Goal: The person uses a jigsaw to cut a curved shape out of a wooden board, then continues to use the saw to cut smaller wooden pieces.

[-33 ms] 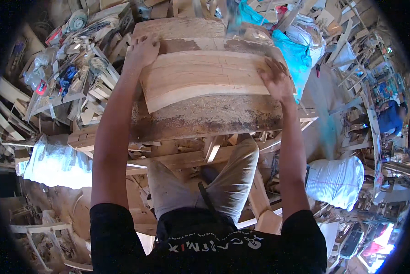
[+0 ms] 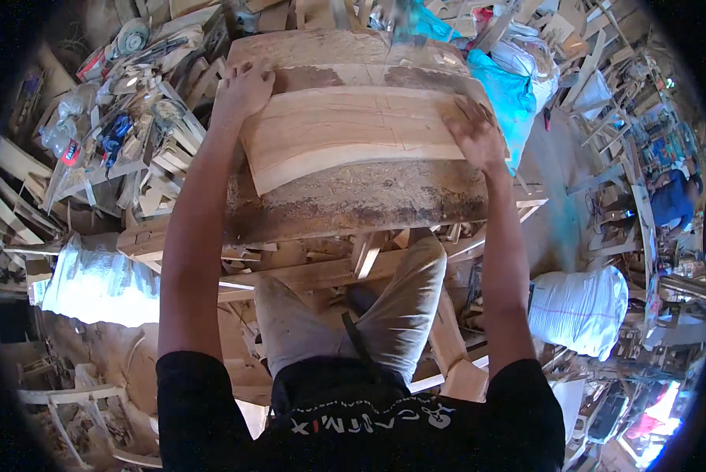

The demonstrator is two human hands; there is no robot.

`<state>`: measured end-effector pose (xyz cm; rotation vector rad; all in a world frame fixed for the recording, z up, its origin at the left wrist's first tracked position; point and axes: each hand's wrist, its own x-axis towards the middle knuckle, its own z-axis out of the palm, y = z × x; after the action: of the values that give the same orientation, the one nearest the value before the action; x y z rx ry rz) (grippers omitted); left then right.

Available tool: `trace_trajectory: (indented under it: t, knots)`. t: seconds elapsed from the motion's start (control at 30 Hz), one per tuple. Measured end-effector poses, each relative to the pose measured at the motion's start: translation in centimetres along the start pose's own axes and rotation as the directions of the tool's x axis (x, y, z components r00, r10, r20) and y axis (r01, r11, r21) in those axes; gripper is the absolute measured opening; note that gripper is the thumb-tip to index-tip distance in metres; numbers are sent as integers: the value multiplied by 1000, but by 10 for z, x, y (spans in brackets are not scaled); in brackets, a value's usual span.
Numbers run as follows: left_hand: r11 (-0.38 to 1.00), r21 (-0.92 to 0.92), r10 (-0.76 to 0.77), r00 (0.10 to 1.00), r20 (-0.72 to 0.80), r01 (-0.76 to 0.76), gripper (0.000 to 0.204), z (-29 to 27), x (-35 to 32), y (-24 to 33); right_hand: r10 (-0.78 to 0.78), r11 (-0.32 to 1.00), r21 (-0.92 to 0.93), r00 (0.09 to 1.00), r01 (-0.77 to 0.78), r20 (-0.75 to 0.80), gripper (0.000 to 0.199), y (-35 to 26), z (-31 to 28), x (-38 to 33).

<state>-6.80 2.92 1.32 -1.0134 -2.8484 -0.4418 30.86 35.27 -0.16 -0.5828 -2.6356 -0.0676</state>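
Observation:
A pale wooden plank with a curved near edge and pencil lines lies on a sawdust-covered work table in front of me. My left hand curls over the plank's far left corner. At the plank's right end, my right hand holds it with fingers spread. Both arms are stretched forward. A darker board lies under the plank's far side. My knees in light trousers show below the table.
A cluttered bench with tools, bottles and wood offcuts stands at the left. White sacks sit at lower left and right. A blue tarp lies at the far right. A person in blue is further right.

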Motion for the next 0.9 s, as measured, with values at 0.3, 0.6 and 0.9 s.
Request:
trace_trajectory:
  t: [0.3, 0.6, 0.9]
  knots:
    - [998, -20, -59, 997, -47, 58, 59, 2, -5, -2, 81, 985, 148, 996, -84, 29, 61, -17, -16, 13]
    - [999, -29, -35, 982, -184, 30, 54, 7, 5, -7, 109, 989, 94, 993, -112, 38, 61, -16, -12, 12]
    - [994, -100, -52, 994, -94, 42, 49, -9, 1, 5, 123, 990, 59, 990, -127, 65, 64, -15, -16, 13]
